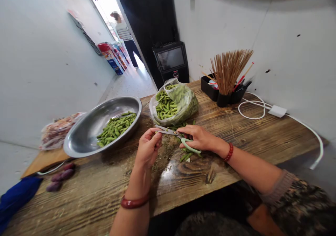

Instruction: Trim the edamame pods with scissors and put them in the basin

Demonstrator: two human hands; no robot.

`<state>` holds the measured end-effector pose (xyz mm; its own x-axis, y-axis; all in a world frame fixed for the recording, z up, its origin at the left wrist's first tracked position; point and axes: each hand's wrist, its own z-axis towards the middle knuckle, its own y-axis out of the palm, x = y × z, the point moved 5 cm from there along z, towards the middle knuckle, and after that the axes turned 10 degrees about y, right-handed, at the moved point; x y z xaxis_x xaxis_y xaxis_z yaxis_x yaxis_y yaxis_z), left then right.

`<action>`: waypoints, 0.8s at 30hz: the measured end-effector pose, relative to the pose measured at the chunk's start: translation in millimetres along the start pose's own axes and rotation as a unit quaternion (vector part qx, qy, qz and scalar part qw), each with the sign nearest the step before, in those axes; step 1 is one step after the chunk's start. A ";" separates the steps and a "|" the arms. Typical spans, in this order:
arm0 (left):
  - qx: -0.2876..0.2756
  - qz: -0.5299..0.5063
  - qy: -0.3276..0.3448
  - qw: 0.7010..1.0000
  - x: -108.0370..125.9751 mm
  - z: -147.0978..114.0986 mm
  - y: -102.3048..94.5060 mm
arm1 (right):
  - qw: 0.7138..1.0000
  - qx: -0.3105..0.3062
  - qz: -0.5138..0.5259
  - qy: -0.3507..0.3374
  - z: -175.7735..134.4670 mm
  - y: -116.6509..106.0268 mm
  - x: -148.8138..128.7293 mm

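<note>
My right hand (197, 138) grips a pair of scissors (190, 146) with pale green handles. The blades point left and are slightly apart at my left hand's fingertips. My left hand (148, 147) is closed in a pinch on a green pod, mostly hidden by the fingers. Loose edamame pods (186, 155) lie on the table under and beside my right hand. Behind the hands stands a clear plastic bag (187, 104) full of edamame pods. To the left, a wide metal basin (86, 136) holds a heap of pods (117, 127).
Skewers (229, 69) stand in a black holder (224, 100) at the back right, near a white cable (252, 118). Purple-red tubers (63, 175) and blue cloth (21, 197) lie at the left. A bag of reddish food (56, 132) sits behind the basin. A person (125, 36) stands beyond the doorway.
</note>
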<state>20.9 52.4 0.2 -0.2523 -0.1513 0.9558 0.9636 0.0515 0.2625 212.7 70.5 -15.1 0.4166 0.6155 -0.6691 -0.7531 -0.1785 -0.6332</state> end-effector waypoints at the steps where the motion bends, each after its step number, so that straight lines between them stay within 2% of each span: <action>1: 0.002 -0.002 -0.003 1.000 -0.6 0.0 -0.1 | 1.000 0.000 0.002 0.001 0.2 0.1 -0.2; 5: 0.019 -0.012 -0.005 1.000 -1.5 1.9 -2.0 | 1.000 -0.002 0.011 0.010 1.8 1.2 1.6; 10: 0.089 -0.054 -0.007 0.995 2.3 6.3 -15.0 | 0.999 0.011 0.032 0.037 4.6 -0.9 8.2; 12: 0.100 -0.059 -0.012 0.993 7.4 6.7 -19.6 | 0.998 0.025 0.041 0.046 5.8 -3.7 9.9; 15: 0.089 -0.030 0.012 0.996 26.6 9.2 -23.3 | 0.997 0.040 0.047 0.054 7.2 -7.3 10.8; 18: 0.093 0.065 0.079 0.990 61.5 20.0 -32.5 | 0.996 0.046 0.054 0.057 7.7 -9.2 10.5; 20: 0.136 0.205 0.162 0.956 94.3 31.6 -47.5 | 0.995 0.049 0.059 0.056 7.8 -10.1 10.0; 22: 0.162 0.259 0.197 0.932 120.9 45.8 -65.1 | 0.995 0.055 0.064 0.053 8.0 -11.0 9.4; 23: 0.183 0.371 0.224 0.882 135.7 50.9 -73.2 | 0.995 0.060 0.066 0.052 8.1 -11.8 9.1; 24: 0.177 0.488 0.238 0.821 146.6 55.9 -76.9 | 0.994 0.067 0.068 0.052 8.4 -12.7 8.9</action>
<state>-95.2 81.4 127.5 0.7689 -0.2323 0.5957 0.5787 0.6490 -0.4938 221.7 84.7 -9.8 0.3523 0.5082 -0.7859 -0.8640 -0.1461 -0.4818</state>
